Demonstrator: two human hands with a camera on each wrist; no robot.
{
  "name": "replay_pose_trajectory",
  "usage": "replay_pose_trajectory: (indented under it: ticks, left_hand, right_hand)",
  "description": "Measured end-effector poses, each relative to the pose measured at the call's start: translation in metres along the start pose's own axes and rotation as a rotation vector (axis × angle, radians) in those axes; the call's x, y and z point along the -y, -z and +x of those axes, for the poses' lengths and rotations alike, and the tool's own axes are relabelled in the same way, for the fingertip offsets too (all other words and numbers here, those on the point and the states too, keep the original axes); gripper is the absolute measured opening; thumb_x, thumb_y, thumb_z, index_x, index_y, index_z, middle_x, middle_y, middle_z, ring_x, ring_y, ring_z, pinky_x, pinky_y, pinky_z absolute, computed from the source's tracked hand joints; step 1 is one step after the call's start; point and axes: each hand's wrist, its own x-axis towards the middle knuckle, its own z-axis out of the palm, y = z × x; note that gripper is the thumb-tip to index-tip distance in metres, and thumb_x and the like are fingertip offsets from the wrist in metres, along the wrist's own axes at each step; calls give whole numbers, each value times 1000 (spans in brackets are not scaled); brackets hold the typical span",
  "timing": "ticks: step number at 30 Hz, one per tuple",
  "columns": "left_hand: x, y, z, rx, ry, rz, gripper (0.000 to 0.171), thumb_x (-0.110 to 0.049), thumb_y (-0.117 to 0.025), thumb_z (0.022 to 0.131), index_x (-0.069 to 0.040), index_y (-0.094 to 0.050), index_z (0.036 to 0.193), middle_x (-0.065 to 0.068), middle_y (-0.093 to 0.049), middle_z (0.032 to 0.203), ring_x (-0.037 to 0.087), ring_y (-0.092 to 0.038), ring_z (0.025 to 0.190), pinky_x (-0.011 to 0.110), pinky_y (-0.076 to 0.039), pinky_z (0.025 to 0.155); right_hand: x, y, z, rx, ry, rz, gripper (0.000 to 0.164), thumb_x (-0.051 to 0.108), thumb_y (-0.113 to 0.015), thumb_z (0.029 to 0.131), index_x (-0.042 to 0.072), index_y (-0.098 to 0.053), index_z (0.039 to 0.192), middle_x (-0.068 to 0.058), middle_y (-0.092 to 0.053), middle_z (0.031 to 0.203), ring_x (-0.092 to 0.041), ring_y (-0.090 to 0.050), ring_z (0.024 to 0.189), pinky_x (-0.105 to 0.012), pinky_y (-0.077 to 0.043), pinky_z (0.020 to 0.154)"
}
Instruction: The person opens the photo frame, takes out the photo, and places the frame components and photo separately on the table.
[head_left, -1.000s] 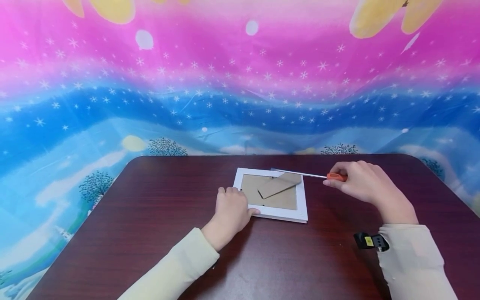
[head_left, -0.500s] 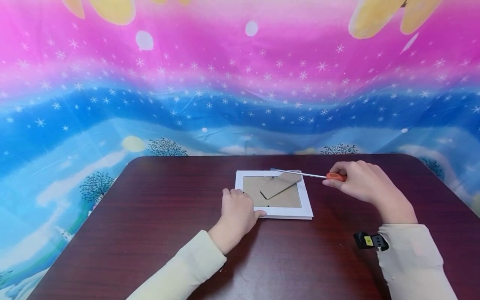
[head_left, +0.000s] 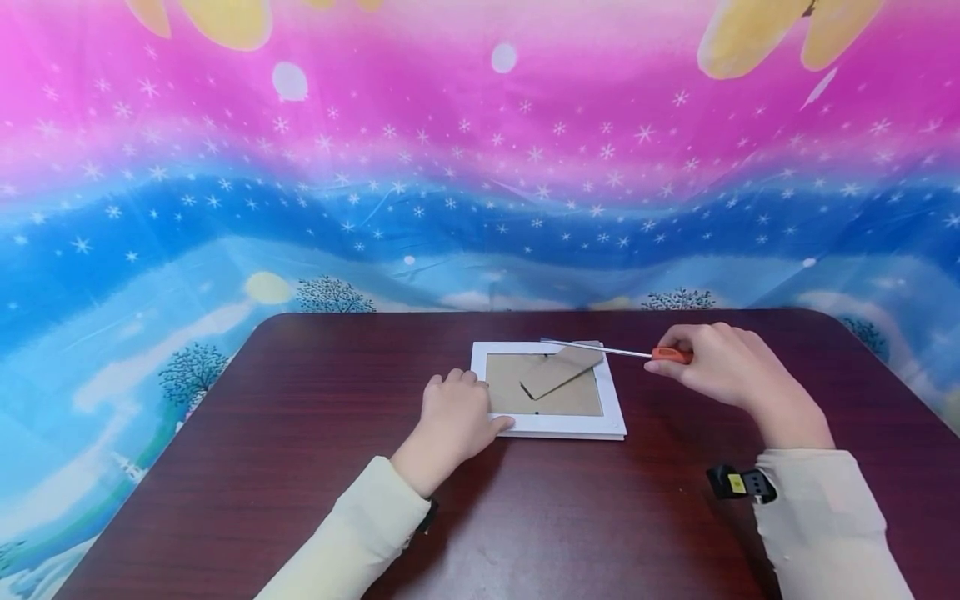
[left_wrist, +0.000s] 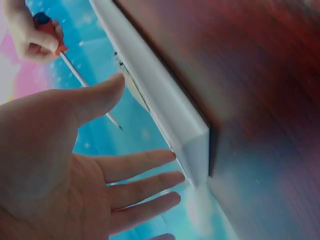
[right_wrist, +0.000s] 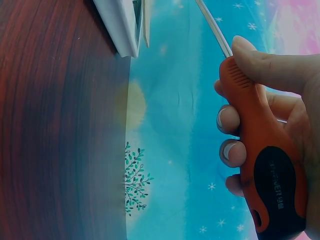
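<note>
A white picture frame (head_left: 570, 423) lies back side up on the table, its brown backing board (head_left: 504, 375) showing. The flap-like stand (head_left: 566, 371) on the backing sits at a slant. At the frame's left side is my left hand (head_left: 456, 415); in the left wrist view its fingers (left_wrist: 142, 190) are straight and spread beside the frame, gripping nothing. Whether a fingertip touches it, I cannot tell. My right hand (head_left: 723, 358) grips a screwdriver by its orange and black handle (right_wrist: 260, 125). The metal shaft (head_left: 600, 348) points left, above the frame's far edge.
Dark reddish wood makes up the table (head_left: 315, 400). Behind it hangs a printed cloth (head_left: 480, 192) in pink and blue with snowflakes and trees. A black wrist device (head_left: 738, 482) sits at the right sleeve.
The frame has shifted slightly right and turned straighter. My left hand moved right with it, then drew back left, off its near-left corner. The right hand and screwdriver stay nearly still.
</note>
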Motion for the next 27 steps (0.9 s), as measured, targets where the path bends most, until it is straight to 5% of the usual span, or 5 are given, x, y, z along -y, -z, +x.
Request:
replay_pose_trajectory:
  ticks: [11, 27]
  left_hand:
    - [23, -6, 2, 79, 16, -165, 70, -62, -63, 88, -10, -60, 135, 8, -56, 140, 28, -50, 129, 50, -42, 102]
    - [43, -16, 8, 135, -92, -382, 87, -57, -68, 87, -11, -37, 154, 6, -32, 159, 27, -31, 144, 53, -30, 113]
  right_hand:
    - [4, -3, 2, -3, 23, -12, 35, 45, -72, 88, 13, -73, 100, 9, -63, 72, -11, -54, 63, -35, -43, 60]
    - [22, -18, 8, 15, 96, -16, 23, 39, -75, 87, 17, -73, 93, 12, -61, 68, -8, -53, 60, -33, -43, 57]
